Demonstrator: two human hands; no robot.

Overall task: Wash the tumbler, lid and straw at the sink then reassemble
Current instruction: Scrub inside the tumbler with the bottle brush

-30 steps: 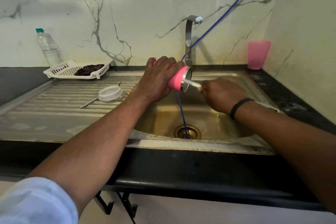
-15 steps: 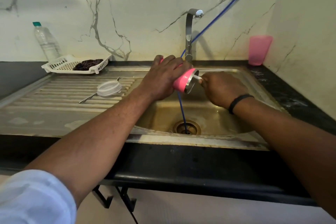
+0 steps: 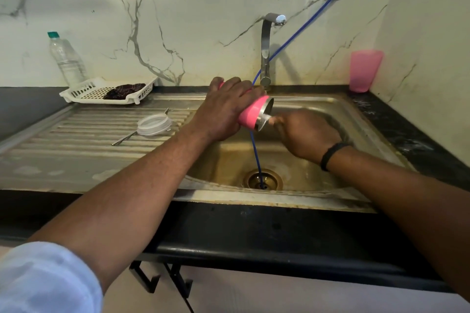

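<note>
My left hand (image 3: 223, 112) grips the pink tumbler (image 3: 250, 115) and holds it on its side over the sink basin (image 3: 318, 180), steel rim facing right. My right hand (image 3: 307, 134) is just right of the rim, fingers curled round a short white tool (image 3: 267, 117) whose tip goes into the tumbler's mouth. What the tool is stays hidden by the hand. The clear lid (image 3: 153, 124) lies on the ribbed drainboard (image 3: 63, 150). The metal straw (image 3: 126, 138) lies slanted under the lid.
The tap (image 3: 265, 53) stands behind the tumbler. A blue hose (image 3: 256, 157) runs from the wall down into the drain (image 3: 263, 180). A pink cup (image 3: 363, 71) stands back right. A white basket (image 3: 78, 93) with dark cloth and a water bottle (image 3: 67, 58) sit back left.
My right hand has moved in toward the tumbler's mouth, so less of the white tool shows. The tumbler stays tilted in my left hand.
</note>
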